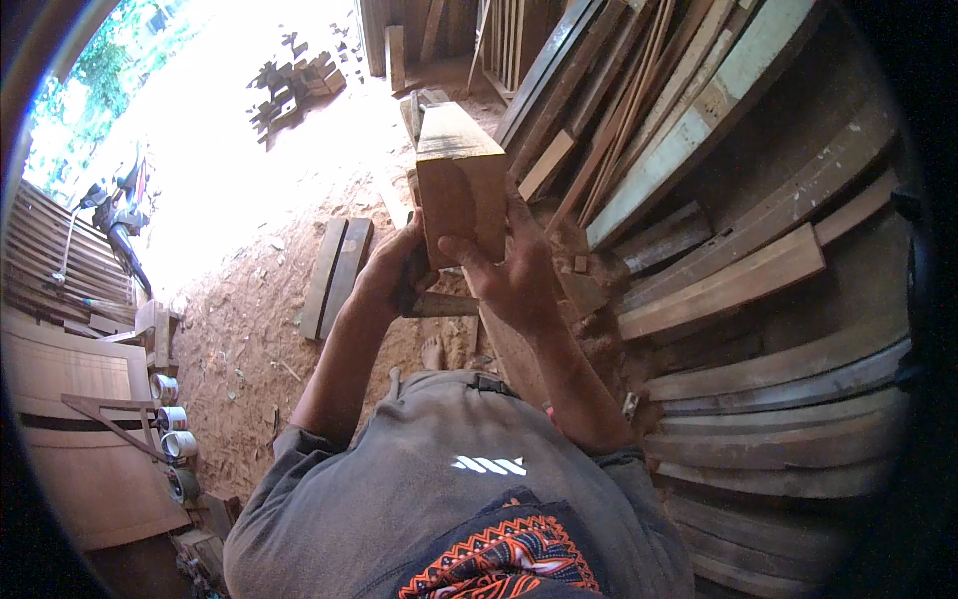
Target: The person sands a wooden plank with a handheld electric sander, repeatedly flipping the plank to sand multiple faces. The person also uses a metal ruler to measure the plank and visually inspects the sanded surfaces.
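Note:
A thick wooden block (463, 205) is held up in front of me, its squared end face toward me and its top stretching away. My right hand (514, 270) grips it from the right, with the thumb pressed on the lower part of the end face. On the other side my left hand (397, 262) closes around the block's lower left edge. Something dark shows just beside the left palm, too hidden to name. More wood sticks out behind the block's upper left, partly covered by it.
Long planks (738, 285) lean and lie along the right side. Two short boards (336, 280) rest on the dirt floor at left. Small pots (172, 419) stand beside a wooden panel (85, 449). A motorbike (125, 215) and a pile of wood pieces (294, 88) are farther off.

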Available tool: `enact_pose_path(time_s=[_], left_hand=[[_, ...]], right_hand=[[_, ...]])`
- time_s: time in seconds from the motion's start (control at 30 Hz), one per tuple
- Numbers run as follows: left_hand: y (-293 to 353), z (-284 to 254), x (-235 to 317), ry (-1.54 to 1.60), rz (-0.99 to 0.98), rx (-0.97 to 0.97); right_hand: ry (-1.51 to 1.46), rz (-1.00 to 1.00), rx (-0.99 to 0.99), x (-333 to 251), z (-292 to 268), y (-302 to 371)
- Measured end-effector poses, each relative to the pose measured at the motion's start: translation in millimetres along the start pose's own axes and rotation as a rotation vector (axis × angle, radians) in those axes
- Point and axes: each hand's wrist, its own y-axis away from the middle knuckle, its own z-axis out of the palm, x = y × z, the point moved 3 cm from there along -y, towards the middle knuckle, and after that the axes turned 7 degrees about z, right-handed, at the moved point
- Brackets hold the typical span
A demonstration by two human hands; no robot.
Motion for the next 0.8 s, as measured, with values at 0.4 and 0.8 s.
enact_pose_path(time_s=[0.4, 0.8], left_hand=[[37, -20, -16, -0.516, -0.139, -0.169], [55, -51, -25, -0.289, -0.044, 0.095]], right_hand=[[-0.691, 0.507, -0.298, 37, -1, 66], [0.291, 0.287, -0.285, 24, 2, 84]])
